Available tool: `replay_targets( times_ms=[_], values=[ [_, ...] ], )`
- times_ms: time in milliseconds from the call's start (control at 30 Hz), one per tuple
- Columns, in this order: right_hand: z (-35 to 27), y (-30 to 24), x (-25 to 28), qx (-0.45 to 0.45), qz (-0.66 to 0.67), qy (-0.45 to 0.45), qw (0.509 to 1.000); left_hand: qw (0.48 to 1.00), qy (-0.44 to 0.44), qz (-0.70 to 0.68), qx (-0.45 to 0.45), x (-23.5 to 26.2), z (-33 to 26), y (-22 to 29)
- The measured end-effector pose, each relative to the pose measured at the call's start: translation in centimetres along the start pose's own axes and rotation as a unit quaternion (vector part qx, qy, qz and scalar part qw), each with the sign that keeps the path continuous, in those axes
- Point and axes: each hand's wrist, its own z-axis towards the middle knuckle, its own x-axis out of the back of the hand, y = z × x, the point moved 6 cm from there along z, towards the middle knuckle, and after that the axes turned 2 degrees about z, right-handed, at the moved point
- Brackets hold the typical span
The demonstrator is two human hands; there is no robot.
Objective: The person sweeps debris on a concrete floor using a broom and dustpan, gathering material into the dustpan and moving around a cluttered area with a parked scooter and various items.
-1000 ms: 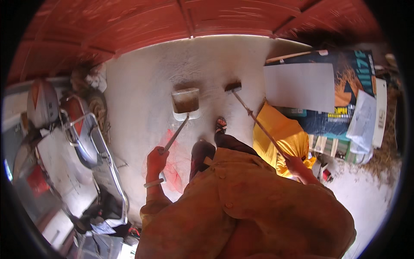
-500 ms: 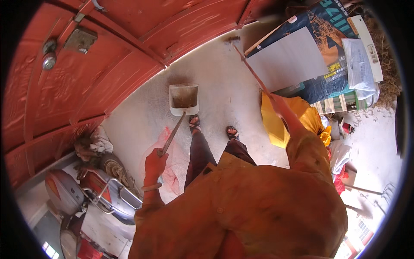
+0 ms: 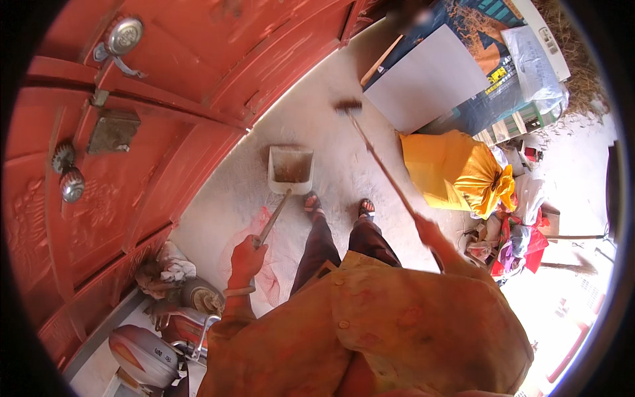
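Our left hand clamps the dustpan (already dirt-filled); right hand grips the broom, floor dust remaining.

I see my left hand closed around the long handle of a white dustpan, whose pan rests on the pale floor just beyond my sandalled feet. My right hand has its grip on a broom; the stick slants away to the far side, its head on the floor right of the dustpan, apart from it. A red metal door fills the left. A yellow sack lies at right, near a grey board.
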Motion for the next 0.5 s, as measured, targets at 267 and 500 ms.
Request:
replay_targets(
  times_ms=[267, 500],
  values=[
    [-11.3, -5.6, 1.7, -0.143, 0.248, -0.004, 0.958, 0.998, -0.019, 0.066, -0.016, 2.3, 2.9, 1.3],
    [5.3, -10.0, 6.5, -0.041, 0.047, 0.138, 0.988, 0.996, -0.025, 0.086, -0.012, 4.3, 5.9, 3.5]
  ],
)
